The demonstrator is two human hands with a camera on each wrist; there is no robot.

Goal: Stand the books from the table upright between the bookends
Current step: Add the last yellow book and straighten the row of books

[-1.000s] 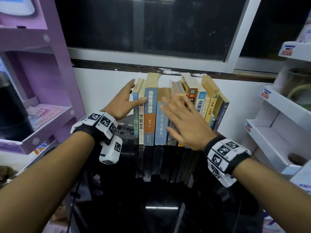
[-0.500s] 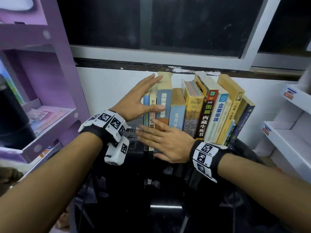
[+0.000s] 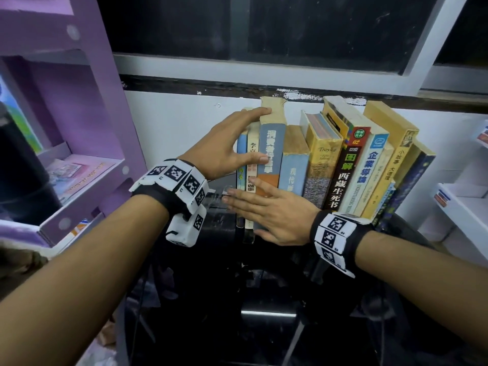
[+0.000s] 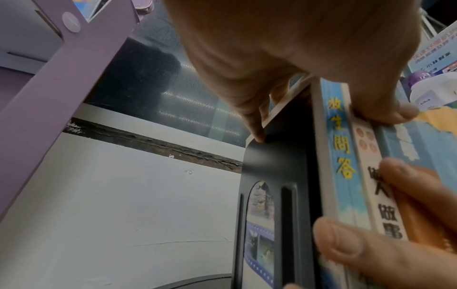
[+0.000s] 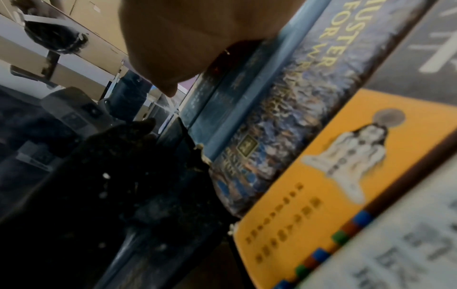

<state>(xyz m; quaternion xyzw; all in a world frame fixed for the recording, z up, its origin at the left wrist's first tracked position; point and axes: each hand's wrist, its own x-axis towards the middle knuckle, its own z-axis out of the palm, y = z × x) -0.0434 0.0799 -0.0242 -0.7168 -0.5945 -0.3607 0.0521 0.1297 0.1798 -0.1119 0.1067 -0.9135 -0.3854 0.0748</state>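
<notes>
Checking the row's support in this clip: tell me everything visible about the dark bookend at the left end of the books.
The bookend is a thin dark grey plate, metal-looking, upright, with a rounded top corner. An arched cut-out sits between narrow slots; printed pictures show through the arch. The blue-spined book stands right beside it, and a fingertip of the left hand touches its top edge.

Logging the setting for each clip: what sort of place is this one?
Likely a small shop or reading corner: a purple display shelf holding booklets, white tiered racks with label tags, and a row of books on a glossy black table below a dark window.
</notes>
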